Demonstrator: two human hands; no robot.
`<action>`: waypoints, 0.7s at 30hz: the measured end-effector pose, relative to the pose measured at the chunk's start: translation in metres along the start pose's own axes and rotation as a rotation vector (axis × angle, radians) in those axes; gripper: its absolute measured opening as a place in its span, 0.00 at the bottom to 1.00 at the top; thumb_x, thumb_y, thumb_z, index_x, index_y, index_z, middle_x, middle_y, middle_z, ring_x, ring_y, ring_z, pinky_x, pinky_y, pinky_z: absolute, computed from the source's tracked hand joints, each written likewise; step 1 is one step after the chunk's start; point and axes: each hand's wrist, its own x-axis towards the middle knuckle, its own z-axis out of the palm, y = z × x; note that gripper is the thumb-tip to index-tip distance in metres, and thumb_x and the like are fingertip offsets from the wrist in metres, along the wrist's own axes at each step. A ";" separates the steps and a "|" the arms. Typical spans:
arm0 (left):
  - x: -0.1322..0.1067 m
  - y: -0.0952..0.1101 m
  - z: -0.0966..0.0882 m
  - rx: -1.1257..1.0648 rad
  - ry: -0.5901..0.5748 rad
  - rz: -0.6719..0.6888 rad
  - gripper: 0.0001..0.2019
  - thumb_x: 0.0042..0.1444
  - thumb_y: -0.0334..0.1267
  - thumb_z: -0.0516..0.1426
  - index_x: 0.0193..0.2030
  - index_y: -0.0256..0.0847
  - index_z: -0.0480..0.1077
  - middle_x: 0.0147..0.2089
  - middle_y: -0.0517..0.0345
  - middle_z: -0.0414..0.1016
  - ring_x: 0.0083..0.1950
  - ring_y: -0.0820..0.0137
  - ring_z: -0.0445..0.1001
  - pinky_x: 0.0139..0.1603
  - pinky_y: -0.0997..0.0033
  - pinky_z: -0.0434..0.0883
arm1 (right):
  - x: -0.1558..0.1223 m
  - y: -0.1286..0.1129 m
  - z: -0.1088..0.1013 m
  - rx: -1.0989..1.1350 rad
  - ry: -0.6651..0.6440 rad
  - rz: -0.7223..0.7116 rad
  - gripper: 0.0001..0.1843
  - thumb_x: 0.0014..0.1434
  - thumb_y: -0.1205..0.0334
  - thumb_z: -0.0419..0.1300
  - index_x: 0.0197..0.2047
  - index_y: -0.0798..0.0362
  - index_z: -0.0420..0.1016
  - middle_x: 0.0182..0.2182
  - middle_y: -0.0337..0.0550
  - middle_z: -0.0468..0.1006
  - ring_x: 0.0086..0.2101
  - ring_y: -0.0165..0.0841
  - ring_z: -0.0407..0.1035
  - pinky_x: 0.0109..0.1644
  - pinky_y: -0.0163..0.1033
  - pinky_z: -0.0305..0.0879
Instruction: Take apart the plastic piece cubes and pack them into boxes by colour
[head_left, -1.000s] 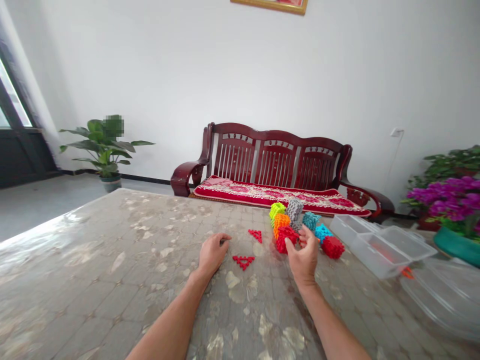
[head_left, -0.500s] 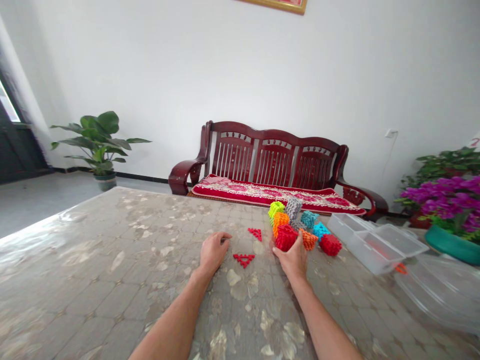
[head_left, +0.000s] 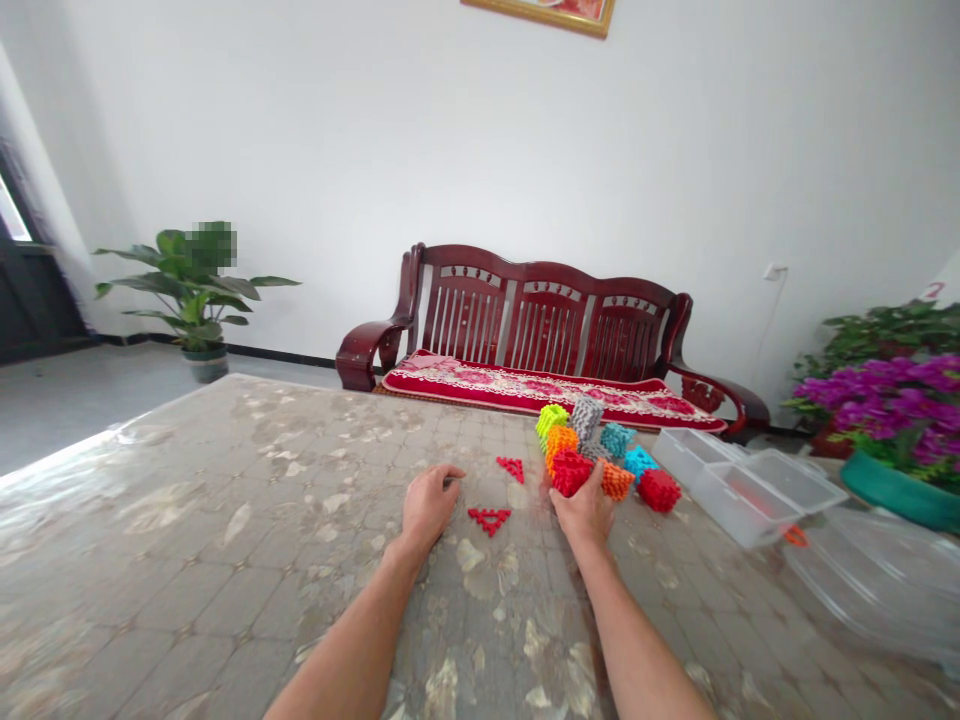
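Note:
My right hand [head_left: 583, 512] is curled around a red studded block [head_left: 571, 470] at the front of a cluster of colourful blocks on the table [head_left: 225, 520]. The cluster holds a green block [head_left: 553, 417], a grey block [head_left: 588, 416], orange blocks [head_left: 616, 480], teal blocks [head_left: 619, 438] and another red block [head_left: 660, 490]. My left hand [head_left: 429, 500] rests on the table with its fingers curled in, holding nothing visible. Two flat red triangle pieces lie between my hands: one [head_left: 489, 518] near my left hand, one [head_left: 512, 467] farther back.
Clear plastic boxes [head_left: 742, 483] and a clear lid [head_left: 877, 575] sit at the table's right. A pot of purple flowers [head_left: 896, 415] stands at the far right. Behind the table is a dark wooden bench [head_left: 551, 340] and a potted plant [head_left: 199, 290] by the wall.
My right hand came down from a raised, open-fingered pose and closed on the front red block. An orange block now shows beside it. My left hand stayed put.

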 end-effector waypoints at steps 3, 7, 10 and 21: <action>0.000 0.000 0.000 0.002 -0.002 0.002 0.14 0.57 0.29 0.54 0.45 0.44 0.78 0.48 0.57 0.82 0.50 0.65 0.78 0.50 0.72 0.68 | 0.000 0.001 -0.001 -0.012 -0.003 0.001 0.49 0.53 0.52 0.60 0.71 0.66 0.44 0.50 0.68 0.75 0.46 0.55 0.72 0.47 0.54 0.66; 0.000 0.000 -0.001 0.009 -0.006 0.003 0.14 0.57 0.29 0.54 0.44 0.45 0.78 0.47 0.58 0.82 0.50 0.66 0.78 0.50 0.73 0.69 | -0.001 0.005 -0.001 0.000 0.030 -0.023 0.46 0.54 0.51 0.59 0.69 0.65 0.49 0.47 0.66 0.77 0.44 0.53 0.74 0.45 0.52 0.67; 0.000 0.000 -0.001 0.014 -0.005 0.008 0.14 0.57 0.29 0.54 0.44 0.45 0.78 0.47 0.58 0.82 0.50 0.66 0.78 0.51 0.74 0.69 | -0.003 0.010 -0.004 0.002 0.038 -0.025 0.45 0.53 0.50 0.59 0.68 0.63 0.51 0.44 0.63 0.78 0.43 0.53 0.74 0.45 0.50 0.68; 0.000 0.000 -0.001 0.025 -0.002 0.024 0.14 0.56 0.30 0.54 0.44 0.45 0.78 0.47 0.57 0.82 0.50 0.66 0.78 0.51 0.73 0.69 | -0.002 0.018 -0.012 -0.028 -0.016 0.032 0.45 0.52 0.48 0.61 0.68 0.60 0.51 0.45 0.62 0.78 0.45 0.53 0.74 0.45 0.52 0.67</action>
